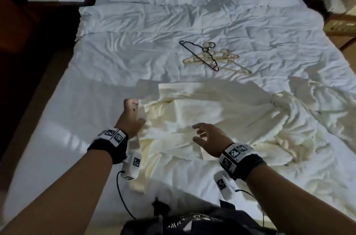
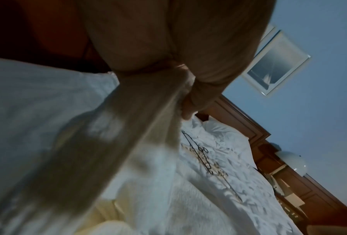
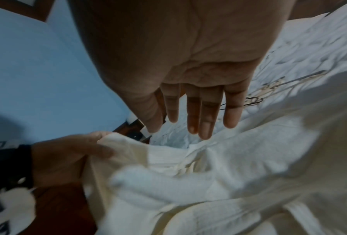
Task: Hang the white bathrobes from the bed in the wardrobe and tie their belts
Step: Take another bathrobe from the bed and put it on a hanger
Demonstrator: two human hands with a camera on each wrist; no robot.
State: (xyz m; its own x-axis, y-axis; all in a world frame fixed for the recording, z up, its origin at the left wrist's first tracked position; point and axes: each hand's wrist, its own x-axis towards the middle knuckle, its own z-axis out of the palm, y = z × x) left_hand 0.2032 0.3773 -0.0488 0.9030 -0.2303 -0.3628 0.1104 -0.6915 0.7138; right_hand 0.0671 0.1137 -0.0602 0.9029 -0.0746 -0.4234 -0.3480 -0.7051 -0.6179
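Left hand [image 1: 129,117] grips bathrobe [image 1: 221,119]; robe seemingly lies crosswise; right hand [image 1: 210,138] spread.

Nothing readable here, honestly. The wristbands [image 1: 112,134] and the little white camera units [image 1: 133,165] under the wrists only carry black-and-white square marker patterns, no letters or numbers. There's some pale print on the dark shirt [image 1: 185,223] at the bottom of the head view, but it's way too blurry to make out. Framed picture [image 2: 277,63] on the wall shows no text either.
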